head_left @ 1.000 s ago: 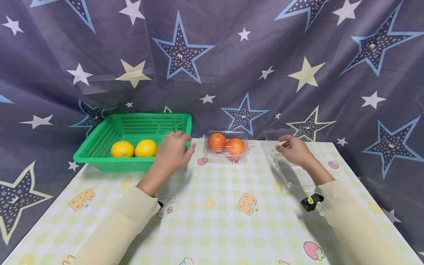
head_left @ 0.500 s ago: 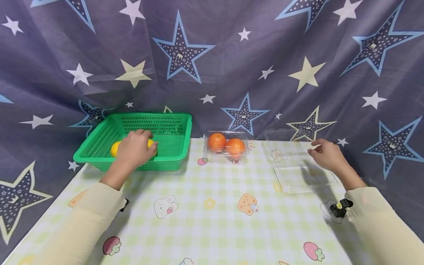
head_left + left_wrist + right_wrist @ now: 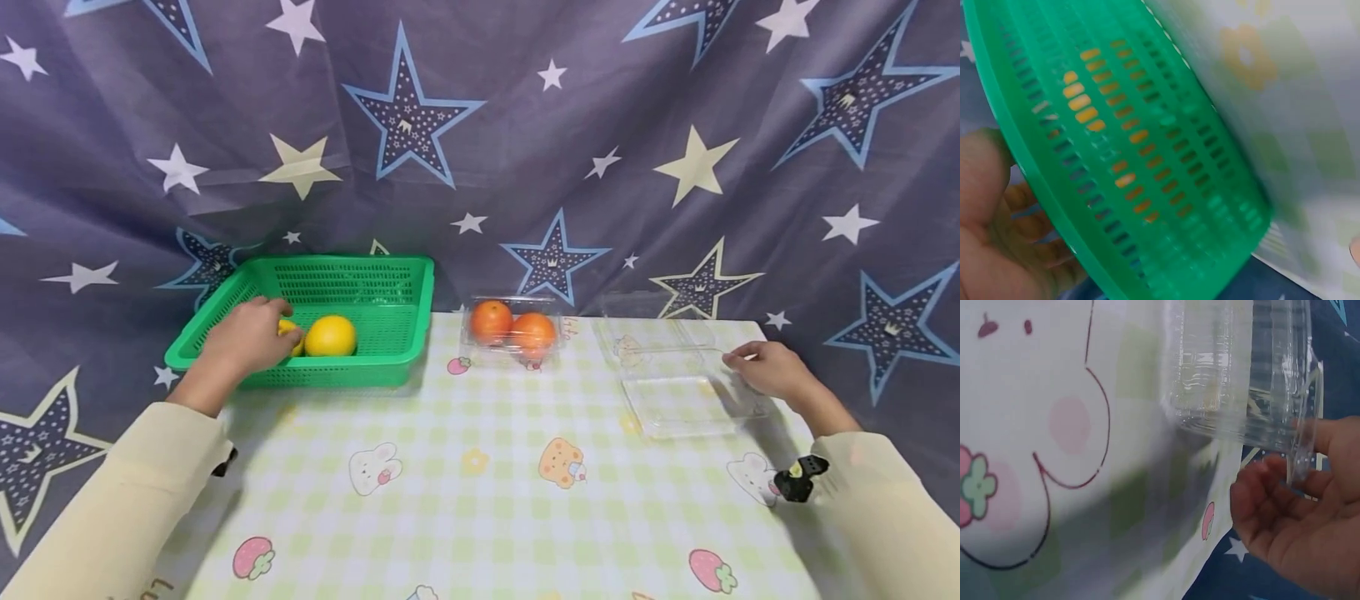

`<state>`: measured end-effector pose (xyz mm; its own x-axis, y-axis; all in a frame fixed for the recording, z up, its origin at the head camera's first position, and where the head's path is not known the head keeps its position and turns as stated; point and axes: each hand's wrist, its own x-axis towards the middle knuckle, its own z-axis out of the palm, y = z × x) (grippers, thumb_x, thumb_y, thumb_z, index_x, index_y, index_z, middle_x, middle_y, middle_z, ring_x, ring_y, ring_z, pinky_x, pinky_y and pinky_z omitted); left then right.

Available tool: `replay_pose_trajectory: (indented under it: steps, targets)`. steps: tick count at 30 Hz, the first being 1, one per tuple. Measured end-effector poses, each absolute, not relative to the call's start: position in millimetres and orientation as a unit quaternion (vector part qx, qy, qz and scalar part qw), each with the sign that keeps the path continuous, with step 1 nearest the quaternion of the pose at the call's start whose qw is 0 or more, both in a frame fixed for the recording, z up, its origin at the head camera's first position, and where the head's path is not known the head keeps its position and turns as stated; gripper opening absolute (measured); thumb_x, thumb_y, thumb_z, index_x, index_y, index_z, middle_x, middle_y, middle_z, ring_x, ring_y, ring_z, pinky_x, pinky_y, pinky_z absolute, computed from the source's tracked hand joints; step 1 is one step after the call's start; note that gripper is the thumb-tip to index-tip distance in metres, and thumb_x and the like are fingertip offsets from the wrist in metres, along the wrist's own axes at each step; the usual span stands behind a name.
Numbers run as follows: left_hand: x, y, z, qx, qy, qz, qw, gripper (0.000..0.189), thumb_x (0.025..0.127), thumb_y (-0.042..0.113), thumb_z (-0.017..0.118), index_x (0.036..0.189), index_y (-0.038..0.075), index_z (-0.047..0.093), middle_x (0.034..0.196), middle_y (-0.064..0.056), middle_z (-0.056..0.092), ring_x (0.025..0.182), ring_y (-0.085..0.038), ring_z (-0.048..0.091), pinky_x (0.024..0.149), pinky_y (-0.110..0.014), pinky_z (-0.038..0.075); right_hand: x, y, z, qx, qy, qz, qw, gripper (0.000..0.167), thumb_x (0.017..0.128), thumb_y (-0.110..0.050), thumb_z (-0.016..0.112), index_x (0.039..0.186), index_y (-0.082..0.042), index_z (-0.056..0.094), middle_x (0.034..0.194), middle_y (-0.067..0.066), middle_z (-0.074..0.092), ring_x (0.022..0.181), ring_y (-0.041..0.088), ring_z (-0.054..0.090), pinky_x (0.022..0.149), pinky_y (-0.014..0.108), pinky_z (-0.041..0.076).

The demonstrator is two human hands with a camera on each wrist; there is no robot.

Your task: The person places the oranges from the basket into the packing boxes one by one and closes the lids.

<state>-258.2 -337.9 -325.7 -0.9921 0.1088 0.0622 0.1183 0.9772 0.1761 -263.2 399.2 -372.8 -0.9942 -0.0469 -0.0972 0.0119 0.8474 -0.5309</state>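
My left hand (image 3: 247, 333) is over the front left part of a green plastic basket (image 3: 337, 374), its fingers loosely bent beside a partly hidden yellow citrus fruit (image 3: 293, 337). Another yellow citrus fruit (image 3: 331, 336) lies to its right in the basket. In the left wrist view, that hand shows beyond the basket rim (image 3: 1025, 169), and the fruit shows yellow through the slots. My right hand (image 3: 772, 368) pinches the right rim of a clear plastic container (image 3: 678, 432), whose lid (image 3: 652, 333) stands open behind. The right wrist view shows thumb and finger at the container's corner (image 3: 1300, 450).
Between basket and open container, a clear plastic box (image 3: 517, 354) holds two orange fruits (image 3: 491, 322). A checked cloth (image 3: 472, 508) with cartoon prints covers the table. Behind its far edge hangs a dark curtain (image 3: 480, 150) with stars.
My left hand has moved left from the basket's right side, across the right fruit, to the left one. My right hand has moved right and nearer along the clear container's edge.
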Motion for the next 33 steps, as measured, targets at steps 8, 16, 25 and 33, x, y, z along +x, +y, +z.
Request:
replay_pose_trajectory:
  steps: [8,16,25,33]
  targets:
    - [-274.0,-355.3,-325.6,-0.069,-0.992,-0.092,-0.051,0.058,0.101,0.032,0.061,0.140,-0.009,0.051,0.139,-0.039,0.048,0.125,-0.059,0.045,0.099,-0.072,0.040,-262.3,405.3,-375.0,0.009,0.888,-0.432,0.157,0.040,0.111,-0.021,0.043,0.131,0.013,0.046,0.093,0.005,0.059,0.075,0.015,0.055,0.066,0.033,0.052]
    - [-280.3,-358.5,-325.9,-0.071,-0.990,-0.097,-0.073,0.057,0.100,0.031,0.063,0.138,-0.010,0.053,0.135,-0.039,0.052,0.124,-0.059,0.046,0.099,-0.072,0.040,-259.7,407.2,-377.6,0.015,0.860,-0.476,0.183,0.038,0.110,-0.014,0.043,0.136,0.013,0.040,0.093,0.003,0.051,0.078,0.014,0.050,0.070,0.032,0.051]
    - [-283.4,-364.4,-328.6,-0.077,-0.990,-0.098,-0.065,0.055,0.097,0.026,0.066,0.134,-0.013,0.055,0.128,-0.039,0.056,0.118,-0.057,0.050,0.098,-0.071,0.042,-264.3,403.3,-372.7,0.027,0.848,-0.476,0.231,0.056,0.109,-0.022,0.046,0.149,0.013,0.029,0.089,0.000,0.054,0.072,0.013,0.055,0.069,0.033,0.052]
    - [-282.9,-361.3,-327.6,-0.077,-0.990,-0.099,-0.060,0.052,0.097,0.024,0.067,0.132,-0.013,0.057,0.125,-0.038,0.059,0.115,-0.054,0.053,0.096,-0.069,0.043,-284.8,394.6,-369.7,0.080,0.838,-0.491,0.224,0.076,0.108,-0.048,0.042,0.155,0.010,0.027,0.093,0.001,0.053,0.070,0.011,0.050,0.069,0.031,0.050]
